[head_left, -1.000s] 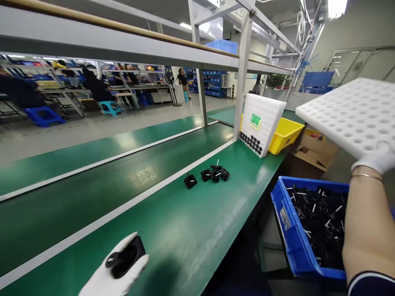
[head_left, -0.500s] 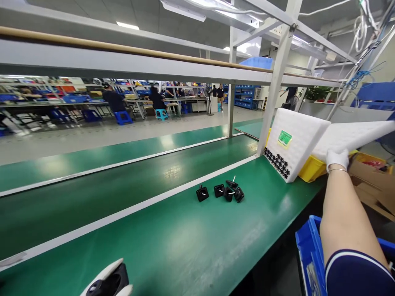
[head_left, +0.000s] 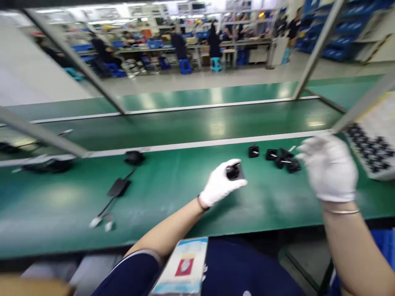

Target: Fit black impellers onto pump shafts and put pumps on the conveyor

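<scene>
My left hand (head_left: 220, 183), in a white glove, grips a small black square part (head_left: 235, 171) between thumb and fingers above the green bench. My right hand (head_left: 330, 166), also white-gloved, is raised at the right and smeared by motion; whether it holds anything cannot be made out. Just left of it, several black parts (head_left: 272, 155) with short white pins lie on the bench. Black cabled units (head_left: 119, 188) with white connectors rest on the bench at the left.
The green bench (head_left: 173, 205) has metal posts (head_left: 321, 49) along it. A white foam sheet (head_left: 378, 123) holding small black pieces stands at the right, near a blue bin (head_left: 384, 242). People sit at far workstations.
The view has swung left. My right hand has left the white foam at the far right and come back over the bench. My left hand, with the black part, is now fully in view.
</scene>
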Motion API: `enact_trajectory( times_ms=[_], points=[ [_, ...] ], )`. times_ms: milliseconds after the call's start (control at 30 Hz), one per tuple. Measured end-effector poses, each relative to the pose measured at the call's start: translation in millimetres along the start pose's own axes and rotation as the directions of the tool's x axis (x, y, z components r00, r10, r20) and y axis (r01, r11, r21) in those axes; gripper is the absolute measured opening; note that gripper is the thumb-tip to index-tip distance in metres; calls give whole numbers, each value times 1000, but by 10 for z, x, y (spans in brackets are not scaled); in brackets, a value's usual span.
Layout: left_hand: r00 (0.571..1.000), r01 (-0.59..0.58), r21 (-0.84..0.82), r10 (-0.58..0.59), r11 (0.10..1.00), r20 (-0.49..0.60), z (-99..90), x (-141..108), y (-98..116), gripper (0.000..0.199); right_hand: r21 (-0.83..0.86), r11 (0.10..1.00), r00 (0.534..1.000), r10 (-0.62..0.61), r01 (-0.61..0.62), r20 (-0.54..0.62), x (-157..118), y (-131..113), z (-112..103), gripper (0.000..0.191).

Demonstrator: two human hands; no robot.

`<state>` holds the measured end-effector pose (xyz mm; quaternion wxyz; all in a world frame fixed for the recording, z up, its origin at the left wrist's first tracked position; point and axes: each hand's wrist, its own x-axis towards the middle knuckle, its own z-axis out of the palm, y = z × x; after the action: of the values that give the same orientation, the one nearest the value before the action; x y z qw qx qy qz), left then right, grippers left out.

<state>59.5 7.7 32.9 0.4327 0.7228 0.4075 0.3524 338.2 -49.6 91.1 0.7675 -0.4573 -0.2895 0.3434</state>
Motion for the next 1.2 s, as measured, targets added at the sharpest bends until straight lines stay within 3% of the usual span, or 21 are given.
enact_trajectory(
  times_ms=[33, 100, 167, 233, 267, 333, 400, 433, 500, 567, 633, 667, 733, 833, 967, 1100, 1200],
  points=[
    [999, -51, -33, 51, 998, -1, 29, 10, -19, 69, -12, 983, 973, 185, -185, 135, -236, 355, 282, 34],
    [991, -133, -1, 133, 991, -11, 51, -40, -53, 70, -6, 877, 831, 457, -480, 317, -701, 926, 706, 53],
    [977, -198, 176, 208, 964, -38, 47, -159, -74, 67, 109, 817, 800, 514, -567, 309, -1036, 1280, 929, 49],
    [965, -224, 383, 259, 896, -43, 16, -264, -110, 63, 185, 768, 786, 572, -613, 234, -1178, 1461, 1024, 33],
    [964, -226, 453, 265, 862, -23, -29, -289, -141, 68, 196, 732, 758, 625, -653, 190, -1191, 1511, 1052, 25],
    [973, -221, 497, 222, 839, 57, -232, -273, -229, 88, 185, 625, 650, 745, -759, 151, -1161, 1556, 1098, 19],
    [990, -144, 518, 128, 843, 67, -634, -193, -346, 98, 171, 541, 565, 808, -824, 167, -1132, 1541, 1130, 22],
    [997, -67, 533, 72, 843, 12, -906, -140, -417, 95, 163, 528, 552, 815, -833, 178, -1129, 1515, 1139, 24],
    [976, 157, 544, -45, 824, -214, -1536, -26, -597, 79, 157, 552, 573, 800, -819, 179, -1147, 1450, 1147, 29],
    [867, 403, 484, -155, 777, -474, -2166, 65, -828, 84, 158, 589, 609, 778, -793, 153, -1176, 1403, 1151, 34],
    [747, 569, 384, -260, 728, -612, -2670, 107, -1075, 95, 158, 595, 615, 772, -788, 161, -1200, 1395, 1162, 43],
    [707, 614, 343, -302, 711, -640, -2852, 111, -1190, 94, 158, 590, 610, 772, -792, 177, -1208, 1405, 1174, 46],
    [689, 639, 306, -349, 706, -635, -3070, 100, -1379, 77, 153, 579, 599, 769, -801, 224, -1208, 1445, 1224, 44],
    [767, 555, 325, -320, 765, -556, -3090, 63, -1550, 42, 125, 608, 613, 728, -784, 306, -1177, 1515, 1396, 39],
    [888, 321, 363, -145, 875, -436, -2726, -75, -1607, 44, 100, 705, 676, 615, -702, 407, -1138, 1618, 1794, 47],
    [929, 103, 368, 44, 924, -368, -2181, -301, -1521, 57, 41, 794, 717, 523, -606, 461, -1189, 1799, 2151, 54],
    [940, -7, 354, 127, 935, -316, -1858, -407, -1398, 58, -126, 909, 777, 406, -397, 480, -1238, 1954, 2244, 62]
  ],
)
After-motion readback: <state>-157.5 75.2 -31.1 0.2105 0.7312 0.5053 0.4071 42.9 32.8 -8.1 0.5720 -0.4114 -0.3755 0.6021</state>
